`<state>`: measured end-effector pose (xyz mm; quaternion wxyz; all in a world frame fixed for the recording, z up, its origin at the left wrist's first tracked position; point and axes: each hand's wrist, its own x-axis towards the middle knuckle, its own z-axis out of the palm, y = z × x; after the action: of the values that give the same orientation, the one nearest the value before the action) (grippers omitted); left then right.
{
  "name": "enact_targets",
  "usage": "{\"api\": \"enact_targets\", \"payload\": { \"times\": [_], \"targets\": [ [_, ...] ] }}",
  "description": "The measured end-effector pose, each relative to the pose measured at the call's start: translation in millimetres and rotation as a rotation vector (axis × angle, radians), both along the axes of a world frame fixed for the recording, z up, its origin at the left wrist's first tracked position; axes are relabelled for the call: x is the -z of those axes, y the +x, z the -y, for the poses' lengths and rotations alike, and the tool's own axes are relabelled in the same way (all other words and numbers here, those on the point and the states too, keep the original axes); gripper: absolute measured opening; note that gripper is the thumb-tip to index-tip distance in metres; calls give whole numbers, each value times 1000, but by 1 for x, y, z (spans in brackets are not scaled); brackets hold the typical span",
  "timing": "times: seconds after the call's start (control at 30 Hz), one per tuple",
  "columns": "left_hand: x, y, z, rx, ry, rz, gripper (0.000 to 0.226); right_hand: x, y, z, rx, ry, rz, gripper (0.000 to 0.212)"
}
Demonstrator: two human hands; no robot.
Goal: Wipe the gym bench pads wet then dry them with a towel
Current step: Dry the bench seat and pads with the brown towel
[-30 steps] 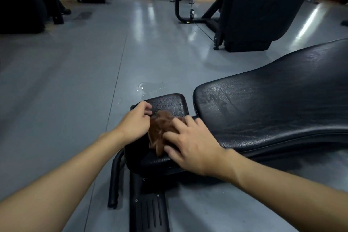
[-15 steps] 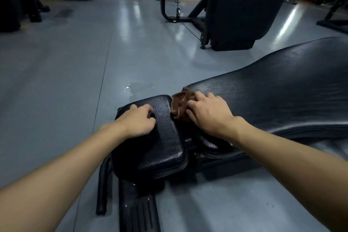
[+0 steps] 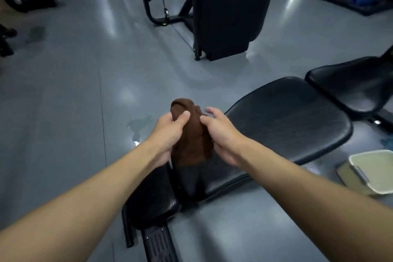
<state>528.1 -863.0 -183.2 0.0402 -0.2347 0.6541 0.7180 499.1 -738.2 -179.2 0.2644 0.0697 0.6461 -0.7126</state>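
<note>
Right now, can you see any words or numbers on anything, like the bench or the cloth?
None can be read.
The bench pad, the brown cloth held in the left hand and right hand, and the tray on the floor show no print.
The yellow spot on the machine frame is too small to read.

Brown cloth (image 3: 192, 134): bunched, held upright above the bench. Large black pad (image 3: 282, 125): glossy, cracked vinyl, extending toward 2 o'clock from the cloth. Small black pad (image 3: 152, 198): shiny, lying at 7 o'clock below the cloth.
</note>
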Motion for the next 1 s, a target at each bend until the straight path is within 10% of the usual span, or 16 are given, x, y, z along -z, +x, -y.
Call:
{"api": "enact_targets", "payload": {
  "times": [0.17,0.43,1.0],
  "targets": [
    [-183,-31,-75,122,139,25,32,-151,-12,-109,11,-151,181,93],
    [-374,-67,-208,653,59,10,30,-342,-12,-258,240,-372,65,60],
    [-402,-328,-377,703,-8,26,37,-397,-234,-429,563,-65,3,30]
  ]
}}
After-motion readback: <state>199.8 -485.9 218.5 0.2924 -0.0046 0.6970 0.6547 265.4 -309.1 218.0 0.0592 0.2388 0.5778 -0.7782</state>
